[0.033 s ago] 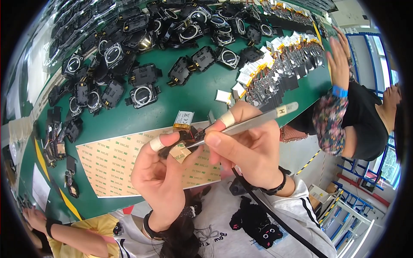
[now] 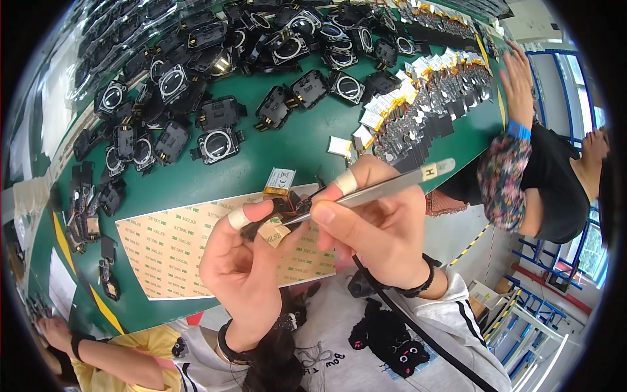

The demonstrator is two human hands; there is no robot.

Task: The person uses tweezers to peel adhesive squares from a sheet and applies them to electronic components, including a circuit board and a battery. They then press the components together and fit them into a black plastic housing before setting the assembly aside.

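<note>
Right hand (image 2: 382,232): closed in a pinch on metal tweezers (image 2: 385,188), forefinger taped at the tip; tweezer points meet the small black part (image 2: 287,208) just left of the hand.

Left hand (image 2: 251,261): closed around the same small black part, held up above the near edge of the tabletop; taped forefinger over its top, thumb below, with a small tan paper tab (image 2: 275,230) at the thumb.

Handling note, as a judgement: the part is best kept steady in the left fingers while the tweezer points work lightly at one spot; a hard squeeze would likely slip or mar it.

Beneath the hands: tan backing sheet (image 2: 176,251), flat along the near edge of the green tabletop (image 2: 261,157).

Just beyond the hands: small silver battery pack (image 2: 279,181), lying at the far edge of the sheet.

Further out: black round-windowed housings (image 2: 215,140), scattered toward the far-left corner; a row of small white-and-black pieces (image 2: 418,108) toward the far-right edge.

Right edge: another person's hand (image 2: 519,81) resting on the tabletop, blue wristband, patterned sleeve.

Near-left corner: a third person's forearm (image 2: 65,336), yellow sleeve.
</note>
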